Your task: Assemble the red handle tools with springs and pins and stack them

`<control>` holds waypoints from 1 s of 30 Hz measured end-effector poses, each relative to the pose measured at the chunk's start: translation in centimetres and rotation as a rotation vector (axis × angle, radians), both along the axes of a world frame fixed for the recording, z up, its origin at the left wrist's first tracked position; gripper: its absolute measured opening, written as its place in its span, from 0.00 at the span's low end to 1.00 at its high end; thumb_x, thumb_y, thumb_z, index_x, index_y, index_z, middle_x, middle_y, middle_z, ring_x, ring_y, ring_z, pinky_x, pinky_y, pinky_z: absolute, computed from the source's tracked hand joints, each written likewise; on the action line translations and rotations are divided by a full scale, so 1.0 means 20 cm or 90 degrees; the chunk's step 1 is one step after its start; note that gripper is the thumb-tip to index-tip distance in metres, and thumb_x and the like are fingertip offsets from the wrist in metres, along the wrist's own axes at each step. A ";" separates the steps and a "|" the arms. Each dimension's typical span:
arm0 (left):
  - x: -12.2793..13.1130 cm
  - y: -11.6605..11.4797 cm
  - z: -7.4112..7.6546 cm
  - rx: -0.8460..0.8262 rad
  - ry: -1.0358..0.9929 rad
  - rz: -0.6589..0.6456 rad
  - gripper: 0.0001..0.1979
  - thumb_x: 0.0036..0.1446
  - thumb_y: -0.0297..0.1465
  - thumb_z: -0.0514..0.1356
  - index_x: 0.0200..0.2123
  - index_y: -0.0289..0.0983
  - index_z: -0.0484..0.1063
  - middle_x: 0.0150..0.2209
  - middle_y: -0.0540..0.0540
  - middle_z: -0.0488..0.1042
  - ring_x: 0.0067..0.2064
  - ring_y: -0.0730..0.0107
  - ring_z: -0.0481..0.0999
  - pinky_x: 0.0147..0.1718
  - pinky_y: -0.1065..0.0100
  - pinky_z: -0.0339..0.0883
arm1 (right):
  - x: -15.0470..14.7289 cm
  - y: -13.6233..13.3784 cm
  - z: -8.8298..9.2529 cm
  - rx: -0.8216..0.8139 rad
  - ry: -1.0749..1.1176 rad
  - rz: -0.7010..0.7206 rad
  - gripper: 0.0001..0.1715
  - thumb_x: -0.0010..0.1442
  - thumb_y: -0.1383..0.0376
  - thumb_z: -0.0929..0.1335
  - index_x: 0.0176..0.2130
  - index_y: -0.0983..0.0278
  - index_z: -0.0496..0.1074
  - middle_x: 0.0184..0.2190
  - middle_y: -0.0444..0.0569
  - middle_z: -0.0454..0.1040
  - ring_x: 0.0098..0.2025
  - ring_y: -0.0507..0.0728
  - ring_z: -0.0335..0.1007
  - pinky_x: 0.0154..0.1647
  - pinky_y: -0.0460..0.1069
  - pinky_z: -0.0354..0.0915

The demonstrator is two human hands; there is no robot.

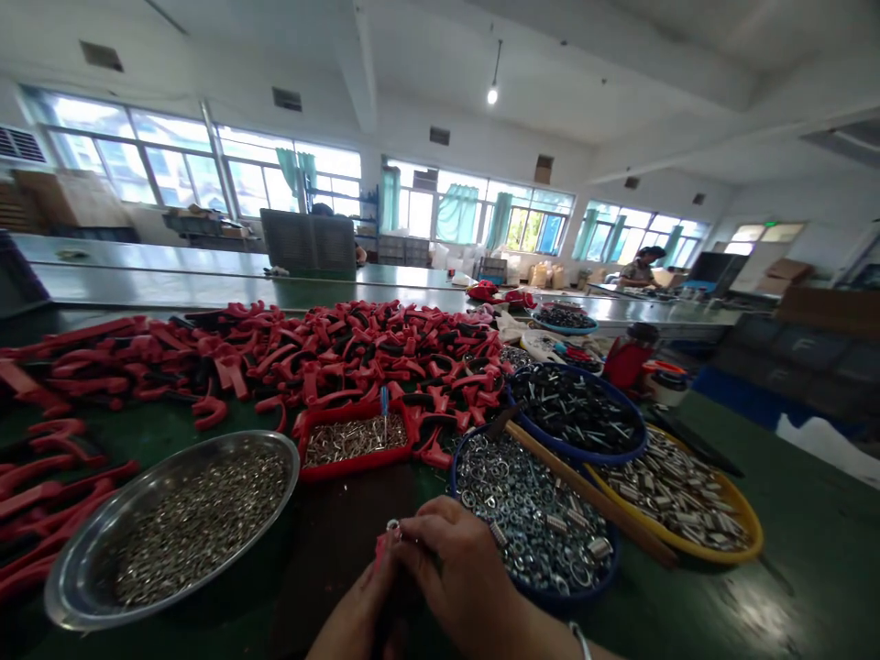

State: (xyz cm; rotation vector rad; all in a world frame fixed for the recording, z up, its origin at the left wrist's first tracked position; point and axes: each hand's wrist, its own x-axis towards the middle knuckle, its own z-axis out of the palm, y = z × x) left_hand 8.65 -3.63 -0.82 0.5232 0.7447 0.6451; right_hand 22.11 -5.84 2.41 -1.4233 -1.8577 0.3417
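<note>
Fingers of the left hand [361, 614] and right hand [457, 573] are pinching a red part [380, 547] low in frame; slipping could drop it among the steel washers [522, 513].

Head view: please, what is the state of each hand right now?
Left hand: closed, seems to hold a small red part.
Right hand: closed, pinching a small metal ring.

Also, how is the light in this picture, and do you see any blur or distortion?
In the head view, the windows are overexposed, glare lies on the green table, the right hand is rather dark and slightly soft, and the wide lens bends the room's straight lines toward the edges.
</note>
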 end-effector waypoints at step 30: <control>-0.03 -0.01 0.00 -0.114 -0.275 0.041 0.14 0.47 0.37 0.64 0.35 0.37 0.70 0.29 0.54 0.74 0.12 0.87 0.54 0.11 0.79 0.48 | 0.35 0.08 0.23 -0.019 -0.205 0.052 0.11 0.61 0.59 0.60 0.42 0.59 0.63 0.32 0.46 0.73 0.29 0.54 0.71 0.31 0.48 0.67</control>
